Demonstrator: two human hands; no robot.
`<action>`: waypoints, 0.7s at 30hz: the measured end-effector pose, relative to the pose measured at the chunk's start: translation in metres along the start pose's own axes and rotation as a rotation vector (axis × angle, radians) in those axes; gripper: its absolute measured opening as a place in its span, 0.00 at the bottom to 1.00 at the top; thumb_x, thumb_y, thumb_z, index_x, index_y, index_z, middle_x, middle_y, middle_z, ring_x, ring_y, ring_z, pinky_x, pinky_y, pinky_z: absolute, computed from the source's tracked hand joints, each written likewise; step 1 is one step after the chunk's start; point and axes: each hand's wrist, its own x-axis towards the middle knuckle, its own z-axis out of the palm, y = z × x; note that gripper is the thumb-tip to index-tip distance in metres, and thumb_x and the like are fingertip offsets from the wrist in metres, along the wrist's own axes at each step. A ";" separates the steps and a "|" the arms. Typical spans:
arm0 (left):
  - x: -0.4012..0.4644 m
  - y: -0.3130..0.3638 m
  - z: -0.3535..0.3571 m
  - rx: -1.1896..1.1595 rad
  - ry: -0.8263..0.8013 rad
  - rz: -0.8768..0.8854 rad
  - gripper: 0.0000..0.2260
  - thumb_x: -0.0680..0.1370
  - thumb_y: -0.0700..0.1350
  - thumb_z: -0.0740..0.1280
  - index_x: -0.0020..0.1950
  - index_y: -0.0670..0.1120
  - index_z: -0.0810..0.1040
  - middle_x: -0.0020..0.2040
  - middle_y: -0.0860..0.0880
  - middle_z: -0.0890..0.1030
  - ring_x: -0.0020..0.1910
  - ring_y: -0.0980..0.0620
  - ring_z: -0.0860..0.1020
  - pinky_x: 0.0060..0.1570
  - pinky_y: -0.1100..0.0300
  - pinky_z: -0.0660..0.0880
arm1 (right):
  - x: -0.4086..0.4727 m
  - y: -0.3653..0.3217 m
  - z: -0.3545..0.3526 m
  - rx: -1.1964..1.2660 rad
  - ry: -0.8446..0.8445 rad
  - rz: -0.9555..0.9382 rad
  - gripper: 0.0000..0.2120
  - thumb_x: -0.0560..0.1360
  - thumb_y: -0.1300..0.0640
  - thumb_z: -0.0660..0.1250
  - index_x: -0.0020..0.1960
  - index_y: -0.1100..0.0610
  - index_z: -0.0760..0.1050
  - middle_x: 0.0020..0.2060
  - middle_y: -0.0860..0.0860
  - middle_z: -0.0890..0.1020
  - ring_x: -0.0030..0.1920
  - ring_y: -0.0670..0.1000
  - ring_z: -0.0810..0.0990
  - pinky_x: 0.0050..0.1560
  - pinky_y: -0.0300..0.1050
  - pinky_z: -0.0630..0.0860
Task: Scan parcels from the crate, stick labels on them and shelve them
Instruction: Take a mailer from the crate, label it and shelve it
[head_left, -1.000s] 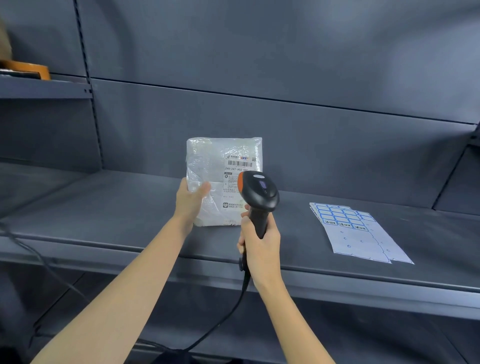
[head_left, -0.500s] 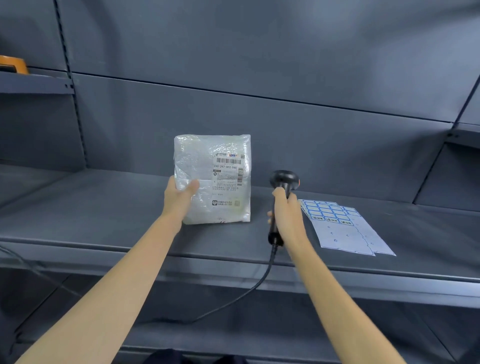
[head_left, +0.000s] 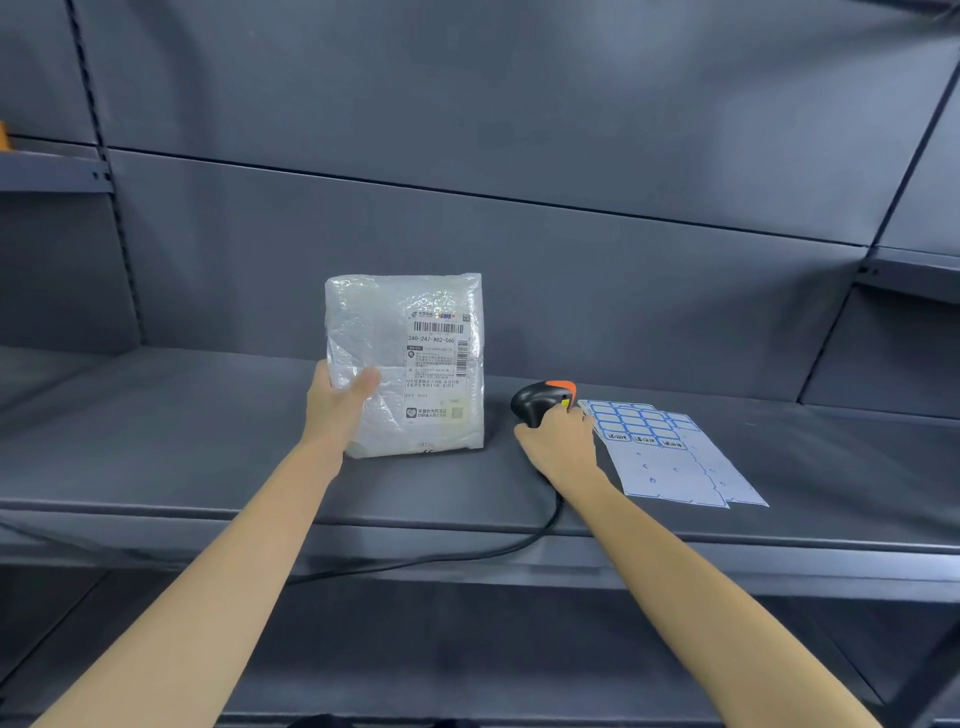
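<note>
The left hand (head_left: 337, 402) grips the parcel (head_left: 405, 364) by its lower left edge, thumb across the front and fingers hidden behind, a little left of the frame's centre. The parcel is a silvery bubble-wrap bag held upright, its bottom edge at or just above the shelf (head_left: 182, 457); whether it touches cannot be told. A white shipping label (head_left: 436, 364) with barcodes covers the right half of its front. Just right of centre, the right hand (head_left: 558, 441) is curled round the handle of the scanner (head_left: 543, 402), which lies low on the shelf with its black head and orange tip toward the back panel. The fingers wrap the grip, and the handle itself is mostly hidden under the hand. A black cable (head_left: 441, 558) runs from under the wrist, over the shelf's front lip and down to the lower left. Just beside the right hand, on its right, lie the label sheets (head_left: 670, 457), flat on the shelf and overlapping; the far rows carry blue-edged stickers, while the near part is bare backing. Parcel and scanner are near each other but apart. The grey back panel (head_left: 467, 130) fills the upper frame, and a higher shelf (head_left: 52, 171) shows in the upper left.
</note>
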 end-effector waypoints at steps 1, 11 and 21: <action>-0.001 0.001 0.000 0.004 -0.002 0.003 0.17 0.77 0.50 0.67 0.64 0.49 0.69 0.58 0.50 0.77 0.55 0.47 0.78 0.48 0.47 0.75 | 0.000 0.000 0.001 -0.030 0.017 -0.012 0.20 0.74 0.52 0.63 0.57 0.67 0.70 0.56 0.62 0.73 0.59 0.61 0.68 0.60 0.49 0.66; -0.006 0.004 0.000 0.147 -0.025 0.160 0.28 0.80 0.44 0.64 0.74 0.49 0.51 0.62 0.55 0.68 0.55 0.48 0.72 0.56 0.51 0.70 | 0.016 0.017 -0.009 -0.137 0.032 0.028 0.21 0.80 0.52 0.50 0.60 0.66 0.72 0.58 0.63 0.76 0.59 0.62 0.71 0.61 0.52 0.63; 0.012 0.001 -0.011 0.696 -0.104 0.037 0.16 0.79 0.48 0.61 0.66 0.46 0.69 0.61 0.47 0.75 0.62 0.41 0.70 0.58 0.52 0.66 | 0.034 0.109 -0.082 -0.215 -0.125 0.413 0.16 0.78 0.53 0.55 0.63 0.57 0.70 0.63 0.59 0.70 0.64 0.59 0.66 0.60 0.46 0.62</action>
